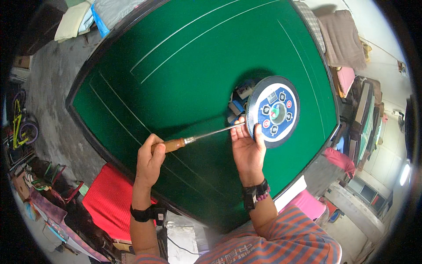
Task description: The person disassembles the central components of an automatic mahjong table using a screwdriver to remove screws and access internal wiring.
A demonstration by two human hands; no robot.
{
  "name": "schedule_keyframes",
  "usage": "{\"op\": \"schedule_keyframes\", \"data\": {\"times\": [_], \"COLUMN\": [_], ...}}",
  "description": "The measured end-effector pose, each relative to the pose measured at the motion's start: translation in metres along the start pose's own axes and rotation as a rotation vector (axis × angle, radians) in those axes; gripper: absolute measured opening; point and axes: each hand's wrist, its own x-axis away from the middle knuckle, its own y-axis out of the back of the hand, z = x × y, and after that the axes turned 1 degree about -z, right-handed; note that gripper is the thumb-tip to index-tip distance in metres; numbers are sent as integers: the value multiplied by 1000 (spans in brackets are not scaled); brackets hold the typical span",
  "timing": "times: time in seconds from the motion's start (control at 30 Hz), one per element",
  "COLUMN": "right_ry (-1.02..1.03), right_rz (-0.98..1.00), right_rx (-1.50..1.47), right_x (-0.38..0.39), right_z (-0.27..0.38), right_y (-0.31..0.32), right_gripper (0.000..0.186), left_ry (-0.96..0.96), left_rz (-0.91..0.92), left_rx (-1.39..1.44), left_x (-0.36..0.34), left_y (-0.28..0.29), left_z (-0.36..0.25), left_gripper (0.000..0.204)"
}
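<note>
My left hand (150, 160) grips the wooden handle (171, 145) of a long screwdriver, whose metal shaft (211, 132) reaches right to the near-left edge of a round control panel (272, 92). My right hand (247, 154) holds that edge, its thumb on the rim and fingertips beside the shaft's end. The panel has a blue face, several buttons and a round centre. It is tilted above a dark opening (245, 77) in the green felt tabletop (184, 92), where some inner parts (240, 94) show. The screwdriver's exact tip is hidden.
The dark-rimmed table fills the middle. Red cloth (105, 202) lies at lower left, pink padding (306, 204) at lower right. Bicycles (23, 123) stand at far left, folded cushions (70, 22) lie at upper left, and stacked furniture (360, 119) lines the right.
</note>
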Motion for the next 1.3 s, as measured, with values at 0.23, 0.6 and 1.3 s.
{"op": "schedule_keyframes", "data": {"times": [0.23, 0.6, 1.3], "right_ry": [25, 8, -2], "right_rz": [-16, 11, 8], "right_rx": [20, -15, -22], "right_x": [0, -1, 0], "right_z": [1, 0, 1], "right_y": [-2, 1, 0], "right_gripper": [41, 48, 52], "left_ry": [-142, -34, -212], "left_rz": [-74, -46, -140], "left_rx": [-81, -144, -237], "left_x": [8, 3, 17], "left_y": [-12, -10, -9], "left_z": [-27, -21, -23], "left_gripper": [22, 18, 29]}}
